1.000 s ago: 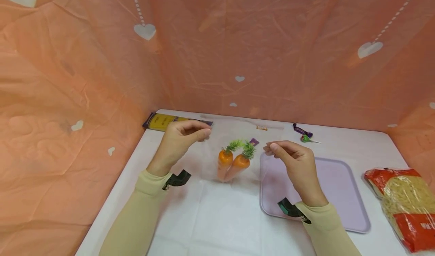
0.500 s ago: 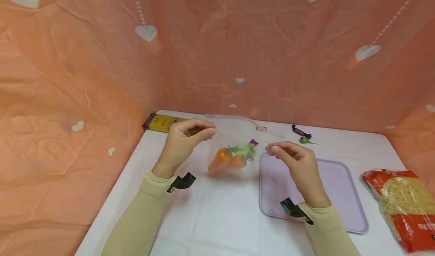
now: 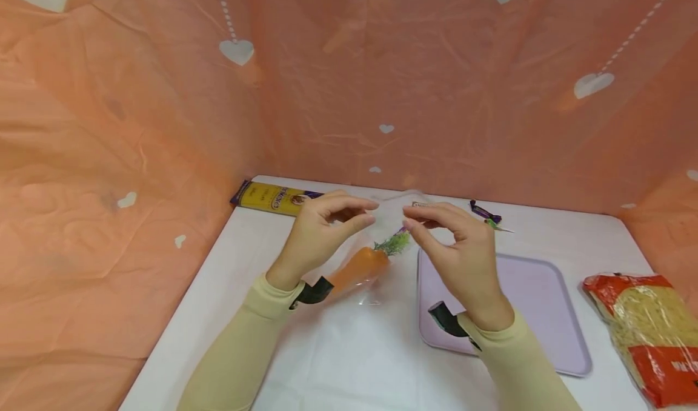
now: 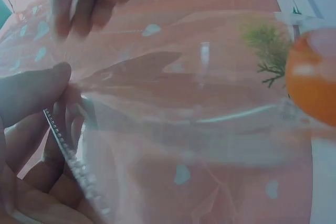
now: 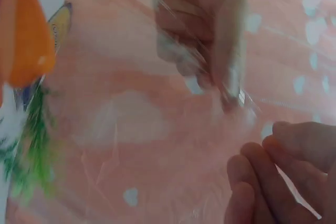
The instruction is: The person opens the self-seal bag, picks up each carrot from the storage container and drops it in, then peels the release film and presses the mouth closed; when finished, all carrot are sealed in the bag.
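Note:
In the head view, a clear plastic zip bag (image 4: 147, 145) hangs between the hands over the white table. Inside it is an orange carrot (image 3: 360, 267) with a feathery green top, tilted to the lower left. The left hand (image 3: 324, 235) pinches the bag's upper edge between thumb and fingers; the ridged zip strip (image 4: 76, 169) runs beneath its thumb in the left wrist view. Close by on the other side, the right hand (image 3: 460, 238) pinches the bag's opposite upper edge, thumb tip against index finger. The fingertips of both hands are near each other.
A lilac tray (image 3: 534, 314) lies under the right forearm. Farther right is a red-ended pasta bag (image 3: 649, 332). At the back lie a yellow spaghetti packet (image 3: 272, 199), a purple-wrapped candy (image 3: 484, 211) and a lollipop (image 3: 496, 225). Orange cloth (image 3: 327, 96) with hearts walls the table.
Both hands have come closer together, the left moving right and the right slightly left. The carrots have shifted and tilted inside the bag; two showed before, one now.

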`<state>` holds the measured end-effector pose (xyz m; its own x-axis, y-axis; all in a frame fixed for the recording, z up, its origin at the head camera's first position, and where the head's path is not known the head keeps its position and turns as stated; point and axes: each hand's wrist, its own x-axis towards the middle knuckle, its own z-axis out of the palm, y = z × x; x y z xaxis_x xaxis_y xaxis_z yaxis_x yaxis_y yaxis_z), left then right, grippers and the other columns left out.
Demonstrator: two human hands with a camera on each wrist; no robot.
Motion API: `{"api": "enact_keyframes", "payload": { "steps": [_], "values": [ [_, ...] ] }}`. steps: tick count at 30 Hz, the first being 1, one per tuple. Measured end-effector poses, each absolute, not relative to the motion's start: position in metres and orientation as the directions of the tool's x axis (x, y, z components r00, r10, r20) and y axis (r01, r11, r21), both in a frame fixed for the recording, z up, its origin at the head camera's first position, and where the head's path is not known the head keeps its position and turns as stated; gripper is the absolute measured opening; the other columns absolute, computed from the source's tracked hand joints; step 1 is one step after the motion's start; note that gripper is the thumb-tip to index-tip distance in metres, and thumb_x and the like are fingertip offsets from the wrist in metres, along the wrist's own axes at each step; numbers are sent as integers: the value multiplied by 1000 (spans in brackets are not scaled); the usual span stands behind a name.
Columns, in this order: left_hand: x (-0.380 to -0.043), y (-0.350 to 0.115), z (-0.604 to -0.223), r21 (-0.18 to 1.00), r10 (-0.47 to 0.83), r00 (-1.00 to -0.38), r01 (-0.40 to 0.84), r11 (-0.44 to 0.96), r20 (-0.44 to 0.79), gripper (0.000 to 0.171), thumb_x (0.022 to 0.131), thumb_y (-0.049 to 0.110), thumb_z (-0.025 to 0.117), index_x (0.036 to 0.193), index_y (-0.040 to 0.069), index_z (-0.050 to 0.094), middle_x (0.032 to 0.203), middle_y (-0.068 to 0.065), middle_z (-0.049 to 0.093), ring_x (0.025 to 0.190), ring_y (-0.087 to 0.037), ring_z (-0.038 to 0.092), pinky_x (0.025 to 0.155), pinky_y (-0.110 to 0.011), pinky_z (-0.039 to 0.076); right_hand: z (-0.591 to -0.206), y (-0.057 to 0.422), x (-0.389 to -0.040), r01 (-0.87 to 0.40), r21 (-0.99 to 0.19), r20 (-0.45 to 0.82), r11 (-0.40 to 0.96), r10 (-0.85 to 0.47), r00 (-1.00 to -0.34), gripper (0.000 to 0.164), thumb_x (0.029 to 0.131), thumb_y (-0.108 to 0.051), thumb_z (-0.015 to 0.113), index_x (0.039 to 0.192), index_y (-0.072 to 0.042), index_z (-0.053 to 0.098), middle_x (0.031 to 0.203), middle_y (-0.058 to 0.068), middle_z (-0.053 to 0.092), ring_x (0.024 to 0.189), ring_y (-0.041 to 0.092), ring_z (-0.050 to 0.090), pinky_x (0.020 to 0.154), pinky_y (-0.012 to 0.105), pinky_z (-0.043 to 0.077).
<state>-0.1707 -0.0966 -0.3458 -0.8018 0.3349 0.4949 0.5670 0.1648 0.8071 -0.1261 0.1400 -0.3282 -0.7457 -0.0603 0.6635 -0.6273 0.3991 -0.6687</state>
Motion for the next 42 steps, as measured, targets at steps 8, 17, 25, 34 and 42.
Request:
{"api": "enact_keyframes", "payload": {
  "steps": [8, 17, 25, 34, 42],
  "values": [
    [-166, -88, -347, 744, 336, -754, 641, 189, 565, 27, 92, 25, 76, 119, 23, 76, 95, 8, 70, 84, -8, 67, 77, -28, 60, -322, 110, -142, -737, -498, 796, 457, -97, -598, 19, 85, -14, 82, 105, -14, 81, 101, -3, 77, 94, 12, 71, 82, 17, 55],
    [-164, -86, -345, 647, 345, -687, 723, 242, 640, 29, 91, 17, 77, 120, 16, 76, 92, 7, 69, 81, -5, 65, 74, -23, 59, -324, 108, -147, -747, -433, 827, 505, -107, -552, 18, 83, -16, 84, 99, -11, 82, 97, 0, 76, 89, 12, 72, 79, 11, 54],
    [-164, -87, -345, 630, 346, -683, 729, 267, 643, 28, 90, 17, 77, 118, 14, 76, 90, 7, 69, 78, -4, 65, 73, -22, 59, -325, 107, -149, -760, -381, 845, 526, -136, -518, 14, 84, -14, 83, 98, -10, 83, 95, 1, 77, 87, 13, 72, 79, 16, 56],
    [-163, -89, -345, 643, 349, -697, 715, 275, 626, 27, 91, 17, 76, 118, 14, 76, 87, 7, 67, 76, -4, 64, 71, -22, 59, -327, 107, -153, -760, -390, 840, 520, -137, -525, 11, 87, -13, 80, 97, -11, 82, 94, 0, 77, 88, 13, 72, 80, 20, 57],
    [-162, -89, -345, 654, 364, -709, 702, 283, 604, 31, 90, 17, 78, 121, 16, 76, 82, 8, 61, 73, -4, 62, 68, -22, 58, -328, 109, -155, -739, -451, 815, 501, -106, -569, 7, 88, -13, 78, 94, -13, 82, 89, -4, 76, 81, 10, 71, 72, 14, 52]
  ]
}}
